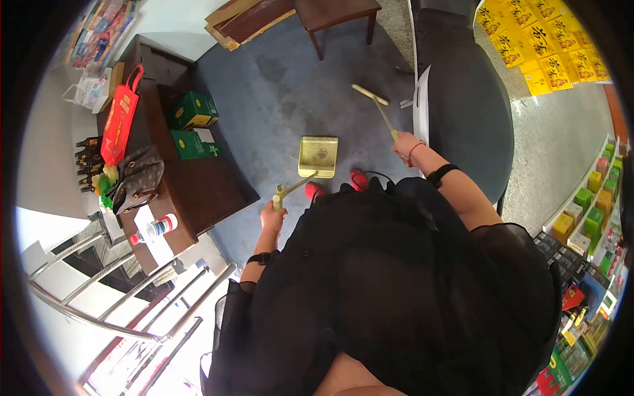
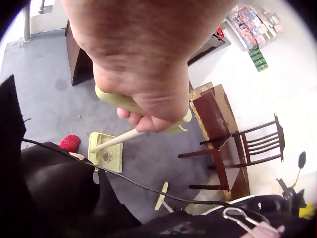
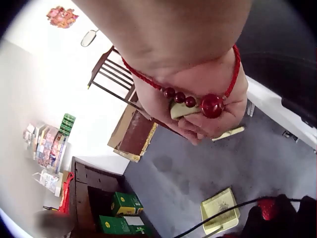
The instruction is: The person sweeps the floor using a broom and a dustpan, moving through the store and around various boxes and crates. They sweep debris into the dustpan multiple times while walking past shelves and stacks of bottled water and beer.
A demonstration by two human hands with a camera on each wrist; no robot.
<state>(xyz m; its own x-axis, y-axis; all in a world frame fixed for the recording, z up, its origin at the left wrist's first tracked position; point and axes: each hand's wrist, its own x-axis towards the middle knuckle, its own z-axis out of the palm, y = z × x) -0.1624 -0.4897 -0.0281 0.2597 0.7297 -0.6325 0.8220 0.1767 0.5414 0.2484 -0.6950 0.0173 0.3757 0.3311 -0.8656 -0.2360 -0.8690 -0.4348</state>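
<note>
The left hand (image 1: 272, 218) grips the top of the handle of a yellow-green dustpan (image 1: 318, 157), whose pan lies on the floor in front of the red shoes. In the left wrist view, that hand (image 2: 141, 94) is curled round the handle, and the pan (image 2: 111, 156) shows below. The right hand (image 1: 408, 148) holds the handle of a broom; its narrow head (image 1: 370, 94) is on the floor, ahead and to the right of the pan. Seen from the right wrist, the fingers of the hand (image 3: 198, 104) wrap the pale handle end, and the broom head (image 3: 229, 134) shows behind.
A dark wooden desk (image 1: 211, 191) with green boxes (image 1: 193, 111) stands at left, above a metal railing (image 1: 99, 321). A wooden chair (image 1: 338, 14) is at the far side. A black-seated scooter (image 1: 462, 99) flanks the right arm. Dark stains mark the grey floor (image 1: 264, 99).
</note>
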